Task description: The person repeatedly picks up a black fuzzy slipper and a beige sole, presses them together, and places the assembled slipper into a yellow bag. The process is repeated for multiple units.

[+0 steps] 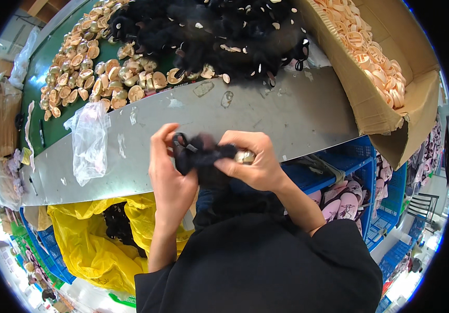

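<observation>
Person at the metal table (297, 112), both hands up near the centre of the frame, close together over the table's near edge. Left hand (170, 164) holds one end of a black fuzzy piece (202, 156), thumb and fingers on either side of a dark loop at its left end. Right hand (260, 160) is narrowed in a pinch: a small gold rounded piece (245, 157) shows between thumb and fingers, with the fuzzy piece's right end up against them. Middle of the fuzzy piece is blurred; can't tell from here whether gold and black are joined.

Upper centre: heap of black fuzzy pieces (209, 36). Upper left: lots of gold-and-beige half-round shells (112, 78), mostly on a green surface (35, 124). Clear plastic bag (89, 146) lies left of centre on the metal. Upper right: open cardboard box (417, 91), beige plastic pieces (373, 57) inside. Lower left, below the table edge: yellow plastic bag (81, 245), dark stuff in it. Right of centre, lower: blue crates (352, 163) and pink slippers (347, 206).
</observation>
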